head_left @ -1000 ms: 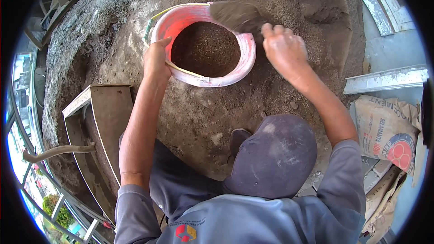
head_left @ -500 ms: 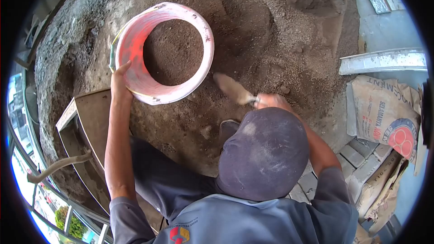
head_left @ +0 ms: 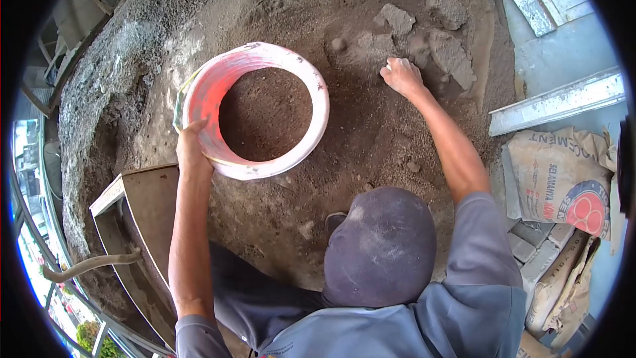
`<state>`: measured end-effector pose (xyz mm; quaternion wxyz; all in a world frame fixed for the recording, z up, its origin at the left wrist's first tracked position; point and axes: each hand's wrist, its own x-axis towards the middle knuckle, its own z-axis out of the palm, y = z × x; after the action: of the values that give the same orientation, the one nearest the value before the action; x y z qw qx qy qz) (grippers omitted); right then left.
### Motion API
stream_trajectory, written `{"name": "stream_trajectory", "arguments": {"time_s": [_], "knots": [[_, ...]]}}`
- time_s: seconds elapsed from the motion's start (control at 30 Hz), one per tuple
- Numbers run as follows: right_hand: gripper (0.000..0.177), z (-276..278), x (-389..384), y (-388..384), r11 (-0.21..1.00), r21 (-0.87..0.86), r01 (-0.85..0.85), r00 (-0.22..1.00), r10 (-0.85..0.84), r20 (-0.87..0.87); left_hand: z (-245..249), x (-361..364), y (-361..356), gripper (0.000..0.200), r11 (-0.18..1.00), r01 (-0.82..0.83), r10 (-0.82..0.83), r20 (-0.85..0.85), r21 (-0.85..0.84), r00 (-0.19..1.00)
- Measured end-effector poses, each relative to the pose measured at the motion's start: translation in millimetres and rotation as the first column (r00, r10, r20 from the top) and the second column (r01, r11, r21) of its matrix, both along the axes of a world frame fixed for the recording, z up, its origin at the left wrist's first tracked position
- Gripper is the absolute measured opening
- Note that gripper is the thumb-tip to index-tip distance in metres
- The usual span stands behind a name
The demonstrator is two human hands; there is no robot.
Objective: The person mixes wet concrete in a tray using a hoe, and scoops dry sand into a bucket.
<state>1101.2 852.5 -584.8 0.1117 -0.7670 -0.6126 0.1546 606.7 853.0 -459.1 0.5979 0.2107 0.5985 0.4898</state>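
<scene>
My left hand (head_left: 193, 147) grips the left rim of a pinkish-white bucket (head_left: 317, 122) with a red inner wall. The bucket lies tilted on the soil, and brown sandy soil (head_left: 265, 113) shows within its round opening. Up and to the right, my right hand (head_left: 402, 75) is closed around the trowel's handle, of which a small pale end shows at the fingers. The trowel's blade is not clearly visible against the soil. Grey-brown clods (head_left: 450, 56) lie just right of this hand.
A cement bag (head_left: 556, 176) stands at the right, over grey paving blocks (head_left: 530, 235) and crumpled paper bags. Above it a whitish metal beam (head_left: 560, 101) juts in. At the lower left are a wooden box (head_left: 149, 209) and a curved handle (head_left: 93, 264). Rough ground rises behind.
My right hand has moved up and away, from beside the cap to the clods at the upper right. My left hand still holds the bucket. The whole view has shifted a little.
</scene>
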Motion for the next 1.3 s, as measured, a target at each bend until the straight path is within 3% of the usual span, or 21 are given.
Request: {"name": "stream_trajectory", "arguments": {"time_s": [0.13, 0.27, 0.37, 0.4, 0.43, 0.47, 0.53, 0.63, 0.67, 0.7, 0.8, 0.83, 0.87, 0.9, 0.93, 1.0, 1.1, 1.3], "knots": [[0.034, 25.9, 0.9, -2.5, 0.999, 0.027, -0.023, 1.000, 0.023, -0.003, 32.8, 50.1, 19.6, 0.044, 0.998, -0.019, 0.022, -0.043, 0.052, 0.999], [0.030, 86.8, -11.8, -4.0, 0.985, 0.142, -0.099, 0.995, 0.098, 0.017, 38.3, 71.9, 36.9, 0.047, 0.997, -0.025, 0.032, -0.088, 0.077, 0.996], [0.028, 138.0, -38.6, -10.7, 0.959, 0.232, -0.163, 0.986, 0.150, 0.072, 37.9, 74.4, 41.3, 0.048, 0.996, -0.018, 0.020, -0.029, 0.086, 0.999], [0.026, 145.1, -48.6, -16.6, 0.910, 0.296, -0.291, 0.950, 0.237, 0.205, 38.7, 80.7, 43.2, 0.048, 0.996, -0.012, 0.012, -0.010, 0.086, 1.000], [0.025, 157.3, -64.0, -23.4, 0.883, 0.209, -0.420, 0.863, 0.318, 0.392, 32.0, 78.3, 49.1, 0.047, 0.996, -0.011, 0.013, -0.025, 0.087, 1.000], [0.028, 158.2, -78.4, -29.6, 0.871, 0.207, -0.445, 0.825, 0.309, 0.474, 39.1, 81.7, 46.1, 0.046, 0.997, 0.022, -0.021, -0.012, 0.074, 1.000], [0.026, 169.1, -95.9, -48.8, 0.813, 0.375, -0.446, 0.863, 0.280, 0.420, 33.9, 73.8, 48.9, 0.045, 0.996, 0.042, -0.038, -0.053, 0.073, 0.998], [0.029, 168.3, -68.3, -79.3, 0.920, 0.359, -0.156, 0.986, 0.166, 0.003, 34.6, 61.6, 39.6, 0.043, 0.997, 0.056, -0.055, -0.027, 0.058, 0.998], [0.032, 167.3, -51.4, -94.6, 0.984, 0.170, -0.058, 0.972, 0.094, -0.214, 34.0, 56.8, 37.1, 0.043, 0.996, 0.063, -0.062, -0.016, 0.059, 0.998], [0.030, 147.1, -37.4, -112.8, 0.999, 0.046, 0.007, 0.955, 0.008, -0.297, 32.9, 50.3, 33.8, 0.042, 0.996, 0.066, -0.065, -0.006, 0.058, 0.998], [0.027, 61.8, -23.4, -176.2, 0.982, -0.180, -0.050, 0.909, -0.030, -0.415, 36.3, 50.5, 26.7, 0.041, 0.996, 0.058, -0.057, -0.013, 0.061, 0.998], [0.028, 52.8, -30.2, -177.0, 0.970, -0.233, -0.075, 0.933, -0.014, -0.359, 37.0, 51.2, 26.0, 0.041, 0.997, 0.047, -0.045, -0.034, 0.057, 0.998], [0.031, 33.4, -29.8, -166.5, 0.957, -0.285, -0.047, 0.895, -0.087, -0.437, 39.9, 53.0, 25.9, 0.041, 0.997, 0.041, -0.038, -0.054, 0.058, 0.998], [0.032, 28.9, -29.6, -140.0, 0.966, -0.259, -0.022, 0.930, -0.075, -0.360, 44.5, 59.1, 25.6, 0.042, 0.998, 0.027, -0.023, -0.070, 0.064, 0.997], [0.034, 27.6, -25.5, -104.6, 0.975, -0.222, -0.001, 0.959, -0.063, -0.278, 37.2, 56.6, 30.8, 0.041, 0.997, 0.026, -0.021, -0.072, 0.072, 0.997], [0.035, -25.7, -4.7, -23.6, 0.987, 0.033, 0.156, 0.981, -0.151, -0.123, 28.1, 55.5, 39.0, 0.043, 0.996, 0.026, -0.017, -0.103, 0.087, 0.995], [0.035, -14.0, -8.6, 37.6, 0.978, 0.067, 0.198, 0.977, -0.192, -0.089, 13.4, 44.5, 47.6, 0.049, 0.995, 0.020, -0.001, -0.183, 0.101, 0.983], [0.031, 18.8, -8.4, 16.6, 0.981, 0.109, 0.159, 0.985, -0.150, -0.089, 27.0, 38.0, 36.5, 0.043, 0.998, 0.040, -0.038, -0.035, 0.050, 0.999]]}}
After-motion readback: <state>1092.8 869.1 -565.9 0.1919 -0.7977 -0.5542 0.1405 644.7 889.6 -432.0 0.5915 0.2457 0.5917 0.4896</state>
